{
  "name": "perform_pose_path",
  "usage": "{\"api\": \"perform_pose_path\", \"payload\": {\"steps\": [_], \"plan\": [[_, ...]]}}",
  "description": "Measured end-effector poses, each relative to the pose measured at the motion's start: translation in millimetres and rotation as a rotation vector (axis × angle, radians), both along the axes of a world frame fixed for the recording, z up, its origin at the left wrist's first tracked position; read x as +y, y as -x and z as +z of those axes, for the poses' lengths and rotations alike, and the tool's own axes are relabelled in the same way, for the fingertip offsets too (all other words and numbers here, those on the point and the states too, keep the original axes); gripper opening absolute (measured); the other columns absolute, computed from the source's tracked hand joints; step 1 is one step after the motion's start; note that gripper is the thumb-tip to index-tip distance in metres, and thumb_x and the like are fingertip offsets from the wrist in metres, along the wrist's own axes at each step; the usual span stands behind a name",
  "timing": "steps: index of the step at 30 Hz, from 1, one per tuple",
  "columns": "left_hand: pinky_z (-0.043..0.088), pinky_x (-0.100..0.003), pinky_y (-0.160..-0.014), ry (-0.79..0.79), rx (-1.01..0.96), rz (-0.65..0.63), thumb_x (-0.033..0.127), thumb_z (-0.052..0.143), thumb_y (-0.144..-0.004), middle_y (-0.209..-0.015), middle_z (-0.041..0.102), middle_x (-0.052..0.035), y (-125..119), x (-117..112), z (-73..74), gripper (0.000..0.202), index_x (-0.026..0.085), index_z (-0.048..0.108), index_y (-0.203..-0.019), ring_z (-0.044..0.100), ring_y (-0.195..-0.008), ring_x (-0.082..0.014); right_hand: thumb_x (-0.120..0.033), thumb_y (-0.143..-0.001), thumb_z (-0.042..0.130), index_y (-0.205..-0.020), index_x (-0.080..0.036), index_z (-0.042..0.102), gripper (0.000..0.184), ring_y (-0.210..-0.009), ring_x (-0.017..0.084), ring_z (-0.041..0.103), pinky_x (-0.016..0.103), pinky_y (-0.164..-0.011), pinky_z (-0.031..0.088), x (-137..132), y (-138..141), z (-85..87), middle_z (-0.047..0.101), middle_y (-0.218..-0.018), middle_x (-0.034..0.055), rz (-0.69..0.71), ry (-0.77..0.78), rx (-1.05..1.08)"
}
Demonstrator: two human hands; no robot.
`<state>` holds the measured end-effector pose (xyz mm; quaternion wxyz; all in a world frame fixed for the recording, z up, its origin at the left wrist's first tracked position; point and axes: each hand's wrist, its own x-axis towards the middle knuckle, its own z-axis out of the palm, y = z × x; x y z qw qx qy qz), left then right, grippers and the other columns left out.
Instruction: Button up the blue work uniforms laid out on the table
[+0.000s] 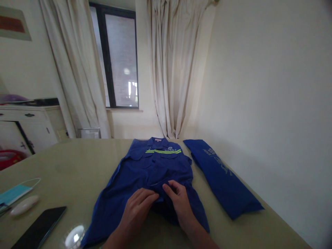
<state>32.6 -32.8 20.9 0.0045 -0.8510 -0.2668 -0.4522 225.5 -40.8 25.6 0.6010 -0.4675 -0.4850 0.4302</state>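
A blue work shirt (153,169) with yellow-green reflective stripes lies front up on the table, its collar at the far end. Both hands are at its front hem, where the cloth is lifted and bunched. My left hand (140,205) is closed, its thumb and fingers pinching the shirt. Beside it, my right hand (178,199) grips the raised edge between thumb and curled fingers. Under the lifted hem the cloth is in shadow, and the fingertips are partly hidden.
A folded blue bag (215,173) with printed lettering lies to the right, along the wall. On the left of the pale green table (70,166) are a phone (38,228), a light oval object (24,205) and a face mask (15,194). A glass object (74,237) stands near the shirt's left corner.
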Motion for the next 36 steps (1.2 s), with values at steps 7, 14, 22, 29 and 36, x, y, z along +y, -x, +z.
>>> {"api": "perform_pose_path", "payload": {"steps": [7, 14, 22, 29, 36], "plan": [[0.06, -0.029, -0.081, 0.077, -0.109, 0.084, 0.023, 0.053, -0.102, -0.096, 0.076, -0.0042, -3, 5, -3.8, 0.02, 0.025, 0.072, -0.107, 0.071, -0.088, -0.0175, -0.039, -0.086, 0.07, -0.084, -0.02, 0.075, 0.019, -0.072, 0.017, 0.059, 0.026, -0.067, 0.044, -4, 1, 3.3, 0.067, -0.077, 0.0005, 0.077, -0.148, -0.285], [0.059, -0.029, -0.082, 0.242, -0.097, 0.125, 0.018, 0.053, -0.097, -0.095, 0.074, -0.004, -4, 12, -20.8, 0.019, 0.025, 0.07, -0.101, 0.071, -0.09, -0.0188, -0.014, -0.083, 0.059, -0.091, -0.023, 0.075, 0.021, -0.083, 0.019, 0.066, 0.028, -0.076, 0.05, -13, 3, 5.0, 0.072, -0.089, 0.003, 0.051, -0.292, -0.502], [0.058, -0.031, -0.087, 0.428, -0.138, 0.112, 0.02, 0.056, -0.093, -0.1, 0.076, -0.003, -11, 26, -27.9, 0.019, 0.024, 0.07, -0.105, 0.072, -0.094, -0.019, -0.011, -0.084, 0.054, -0.098, -0.022, 0.072, 0.026, -0.092, 0.022, 0.069, 0.031, -0.086, 0.052, -3, 6, -11.8, 0.074, -0.097, 0.0059, -0.051, -0.321, -0.652], [0.055, -0.03, -0.083, 0.573, -0.162, 0.123, 0.021, 0.058, -0.089, -0.091, 0.077, -0.0021, -15, 24, -15.6, 0.014, 0.022, 0.069, -0.096, 0.072, -0.086, -0.0186, -0.01, -0.084, 0.052, -0.098, -0.022, 0.071, 0.026, -0.095, 0.022, 0.068, 0.031, -0.087, 0.052, -1, 6, -12.1, 0.072, -0.098, 0.0063, -0.054, -0.37, -0.746], [0.054, -0.028, -0.083, 0.587, -0.156, 0.115, 0.01, 0.057, -0.081, -0.091, 0.078, -0.0008, -14, 23, -13.0, 0.023, 0.022, 0.07, -0.096, 0.072, -0.087, -0.0177, -0.009, -0.082, 0.05, -0.098, -0.023, 0.071, 0.029, -0.096, 0.022, 0.068, 0.032, -0.09, 0.051, -2, 4, -15.3, 0.072, -0.099, 0.0059, -0.018, -0.395, -0.769]]}}
